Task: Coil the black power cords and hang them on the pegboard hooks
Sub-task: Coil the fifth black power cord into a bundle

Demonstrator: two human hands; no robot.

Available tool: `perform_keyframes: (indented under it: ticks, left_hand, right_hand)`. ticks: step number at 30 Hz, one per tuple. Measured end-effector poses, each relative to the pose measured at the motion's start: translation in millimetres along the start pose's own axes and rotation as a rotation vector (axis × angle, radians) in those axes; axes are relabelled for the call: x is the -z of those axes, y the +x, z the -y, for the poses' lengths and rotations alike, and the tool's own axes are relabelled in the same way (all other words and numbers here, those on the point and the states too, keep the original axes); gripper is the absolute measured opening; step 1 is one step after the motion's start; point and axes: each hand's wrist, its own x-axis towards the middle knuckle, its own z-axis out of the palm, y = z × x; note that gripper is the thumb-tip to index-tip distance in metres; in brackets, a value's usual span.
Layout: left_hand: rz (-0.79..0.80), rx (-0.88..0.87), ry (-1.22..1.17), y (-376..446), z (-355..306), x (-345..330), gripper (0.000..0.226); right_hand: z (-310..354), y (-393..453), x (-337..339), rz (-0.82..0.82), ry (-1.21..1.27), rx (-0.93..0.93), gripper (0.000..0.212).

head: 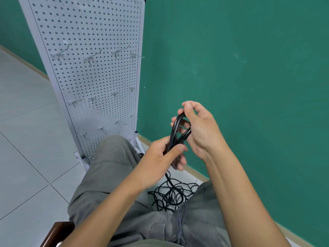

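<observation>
**Cord held in loops between two hands, pegboard hooks bare**

A green wall (240, 68) fills the right and upper part of the view, meeting a pale tiled floor (23, 139) along a light skirting strip. A tall white pegboard (92, 32) stands on the floor just beside the wall, leaning away in the wide-angle view, with its feet near the person's left knee. Rows of metal hooks (90, 58) stick out of it at several heights, and none of those in sight carries a cord.

The person sits with legs in grey trousers (114, 172) spread apart; the dark wooden corner of a seat (57, 230) shows at the bottom left.

On the floor between the legs lies a loose, tangled heap of black cords (170, 195), with what looks like a plug in the middle of it. One strand rises from the heap up into the hands.

Both bare forearms reach forward over the lap. The right hand (199, 129) is the higher one: its thumb and forefinger pinch the top of a narrow bundle of black cord loops (178, 131), while its other fingers curl behind the loops. The left hand (163, 154) sits just below and touches the right; its fingers and thumb are wrapped round the lower end of the same loops, where the strands cross and the loose end drops towards the heap. The looped cord stands roughly upright between the two hands, in front of the wall and to the right of the pegboard's foot, well apart from any hook.
</observation>
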Motion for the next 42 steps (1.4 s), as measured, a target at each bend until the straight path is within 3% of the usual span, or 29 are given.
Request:
perform_keyframes:
  ticks: [2,5,10,15,20,23,29,35,39,42]
  left_hand:
    - [-0.083,-0.072,0.035,1,0,-4,0.027]
    - [-0.063,-0.051,0.086,2,-6,2,0.028]
    - [0.008,0.103,-0.146,-2,-18,10,0.029]
    - [-0.11,0.078,-0.27,-1,-23,20,0.034]
    - [-0.325,0.048,-0.361,4,-29,44,0.027]
    - [-0.424,0.029,-0.388,5,-32,65,0.028]
    - [-0.607,-0.008,-0.46,10,-27,94,0.031]
    - [-0.645,0.058,-0.329,13,-7,88,0.041]
    - [-0.502,0.076,-0.183,13,2,69,0.038]
    - [-0.384,0.104,-0.054,10,3,49,0.04]
  right_hand:
    - [3,2,-2,-0.004,-0.04,0.025,0.017]
    - [6,6,-3,0.036,-0.048,0.015,0.021]
    - [3,10,3,0.2,0.023,-0.022,0.028]
    - [-31,5,1,0.273,0.184,-0.094,0.062]
    - [-86,-12,-4,0.45,-0.145,-0.212,0.092]
    - [-109,-20,-5,0.528,-0.423,-0.144,0.084]
    - [-111,-24,-3,0.485,-0.565,0.088,0.019]
    - [-89,-31,0,0.443,-0.811,0.277,0.034]
    - [-58,-34,1,0.477,-0.88,0.361,0.034]
    - [-33,-30,2,0.376,-0.887,0.423,0.025]
